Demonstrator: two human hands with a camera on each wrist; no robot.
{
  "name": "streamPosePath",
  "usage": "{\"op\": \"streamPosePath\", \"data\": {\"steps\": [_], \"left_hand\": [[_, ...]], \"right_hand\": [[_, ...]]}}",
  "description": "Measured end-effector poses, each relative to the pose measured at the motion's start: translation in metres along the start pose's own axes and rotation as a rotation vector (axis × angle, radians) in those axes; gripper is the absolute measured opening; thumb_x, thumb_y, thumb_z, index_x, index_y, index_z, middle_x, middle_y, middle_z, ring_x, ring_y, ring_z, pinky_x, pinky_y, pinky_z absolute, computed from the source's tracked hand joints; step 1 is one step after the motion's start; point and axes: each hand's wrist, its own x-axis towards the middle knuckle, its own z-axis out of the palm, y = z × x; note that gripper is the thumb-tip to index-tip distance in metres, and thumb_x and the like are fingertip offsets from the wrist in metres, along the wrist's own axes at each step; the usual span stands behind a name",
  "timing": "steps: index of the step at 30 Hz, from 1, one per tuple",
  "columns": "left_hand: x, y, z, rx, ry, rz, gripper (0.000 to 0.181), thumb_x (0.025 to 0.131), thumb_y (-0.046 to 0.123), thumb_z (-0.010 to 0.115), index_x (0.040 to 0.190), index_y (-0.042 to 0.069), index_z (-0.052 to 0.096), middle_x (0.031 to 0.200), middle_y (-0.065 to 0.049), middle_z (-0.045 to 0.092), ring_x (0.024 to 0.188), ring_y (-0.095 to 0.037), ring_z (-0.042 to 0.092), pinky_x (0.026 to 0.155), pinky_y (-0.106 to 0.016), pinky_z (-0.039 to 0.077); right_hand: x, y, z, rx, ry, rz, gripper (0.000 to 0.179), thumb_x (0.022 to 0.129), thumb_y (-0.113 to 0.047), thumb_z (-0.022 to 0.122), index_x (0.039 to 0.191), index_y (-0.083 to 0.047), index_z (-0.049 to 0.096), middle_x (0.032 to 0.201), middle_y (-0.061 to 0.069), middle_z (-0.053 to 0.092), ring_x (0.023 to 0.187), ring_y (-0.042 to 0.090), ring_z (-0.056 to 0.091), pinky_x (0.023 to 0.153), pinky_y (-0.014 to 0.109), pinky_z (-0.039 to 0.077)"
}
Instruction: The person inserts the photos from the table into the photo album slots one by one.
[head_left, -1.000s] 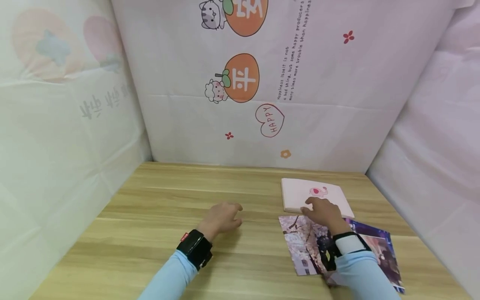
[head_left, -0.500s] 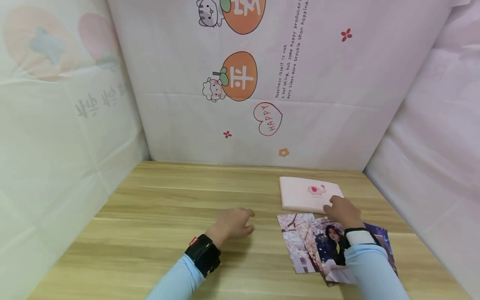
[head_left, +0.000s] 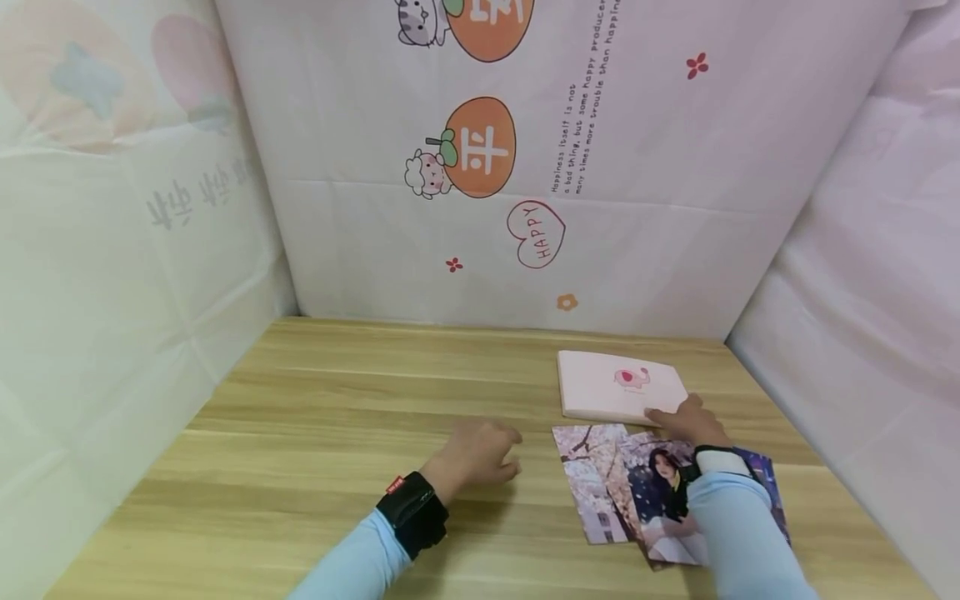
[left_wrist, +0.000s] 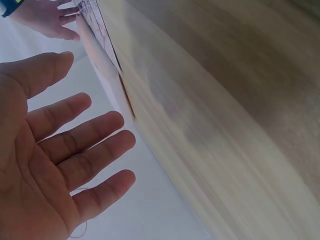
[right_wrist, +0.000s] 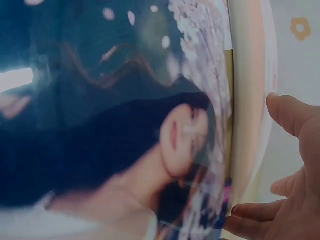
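A pale pink album (head_left: 592, 387) with a pink elephant on its cover lies flat at the back right of the table. My right hand (head_left: 690, 421) is at its near right corner, thumb by the front edge and fingers at the right end. In the right wrist view, the thumb (right_wrist: 287, 112) overlaps the cover, and the fingers stretch past the corner. Loose photos (head_left: 588, 483) overlap in front of the album, partly hidden by my right forearm. My left hand (head_left: 480, 454) hovers over the table left of them, holding nothing, its fingers spread and slightly bent (left_wrist: 85, 150).
The wood-grain table (head_left: 337, 400) ends at a white printed cloth (head_left: 360, 250) at the back. More cloth hangs on the left (head_left: 112, 333) and right (head_left: 877, 333) sides. One photo shows a person in dark clothes (head_left: 671, 492), another cherry blossoms.
My right hand has moved from over the album's front edge to its near right corner. My left hand has drifted slightly right. The album and photos keep their places.
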Motion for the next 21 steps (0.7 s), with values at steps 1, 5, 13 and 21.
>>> {"op": "streamPosePath", "data": {"steps": [1, 5, 13, 21], "left_hand": [[0.000, 0.001, 0.000, 0.004, -0.002, 0.004, 0.035, 0.086, 0.033, 0.062, 0.114, 0.013, 0.065, 0.106, 0.000, 0.065, 0.084, -0.010, 0.059, 0.064, -0.024, 0.048], [0.001, 0.005, 0.002, 0.011, -0.006, 0.007, 0.035, 0.086, 0.033, 0.062, 0.114, 0.013, 0.065, 0.104, 0.000, 0.066, 0.083, -0.009, 0.059, 0.066, -0.024, 0.048], [0.000, 0.002, 0.005, -0.003, -0.003, 0.009, 0.033, 0.086, 0.030, 0.062, 0.113, 0.012, 0.065, 0.103, -0.001, 0.066, 0.082, -0.009, 0.058, 0.066, -0.024, 0.048], [-0.002, -0.002, 0.006, -0.026, -0.017, -0.007, 0.033, 0.086, 0.030, 0.063, 0.113, 0.011, 0.065, 0.101, -0.002, 0.066, 0.083, -0.011, 0.060, 0.070, -0.025, 0.049]], "right_hand": [[0.001, 0.001, 0.001, -0.006, 0.012, 0.017, 0.107, 0.082, -0.060, 0.055, 0.131, 0.022, 0.008, 0.122, 0.049, 0.025, 0.105, 0.059, 0.034, 0.085, 0.067, 0.033], [0.005, 0.001, 0.008, -0.033, 0.098, 0.078, 0.103, 0.078, -0.062, 0.059, 0.127, 0.020, 0.020, 0.117, 0.046, 0.031, 0.099, 0.055, 0.034, 0.082, 0.068, 0.032], [0.006, -0.003, 0.008, 0.040, 0.154, 0.125, 0.094, 0.076, -0.051, 0.068, 0.122, 0.020, 0.025, 0.109, 0.043, 0.031, 0.096, 0.053, 0.028, 0.082, 0.064, 0.030], [0.006, 0.000, -0.001, 0.086, 0.183, 0.125, 0.083, 0.076, -0.038, 0.072, 0.118, 0.021, 0.031, 0.104, 0.039, 0.034, 0.094, 0.050, 0.028, 0.078, 0.056, 0.031]]}}
